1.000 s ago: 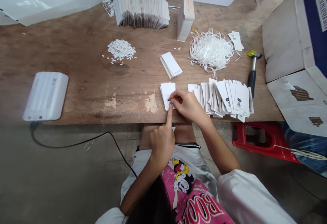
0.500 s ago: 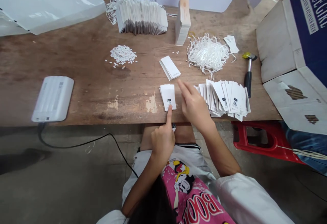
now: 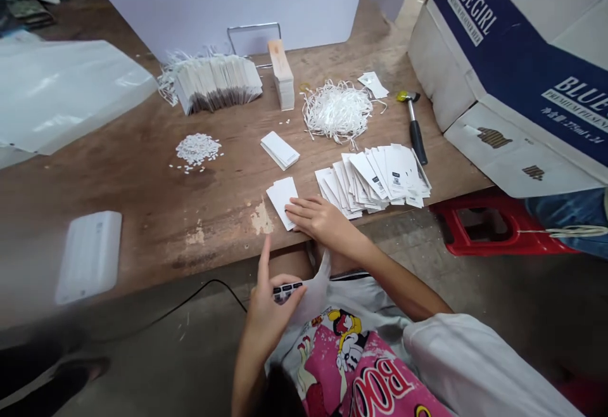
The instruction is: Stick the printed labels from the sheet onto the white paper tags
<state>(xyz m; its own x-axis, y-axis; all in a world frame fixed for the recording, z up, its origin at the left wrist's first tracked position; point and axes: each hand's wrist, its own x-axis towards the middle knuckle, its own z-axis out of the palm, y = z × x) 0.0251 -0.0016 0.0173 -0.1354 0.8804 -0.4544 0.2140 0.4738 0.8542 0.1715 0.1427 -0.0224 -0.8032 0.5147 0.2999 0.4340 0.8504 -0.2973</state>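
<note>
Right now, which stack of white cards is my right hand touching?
The small stack nearest you: your right hand touches it, unlike the fanned pile and the neat stack behind it.

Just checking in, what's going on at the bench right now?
A person's right hand rests with its fingers against a small stack of white cards on a wooden workbench. The left hand, held back off the bench, holds a small black-and-white strip. A fanned pile of printed white tags lies beside the stack.
</note>
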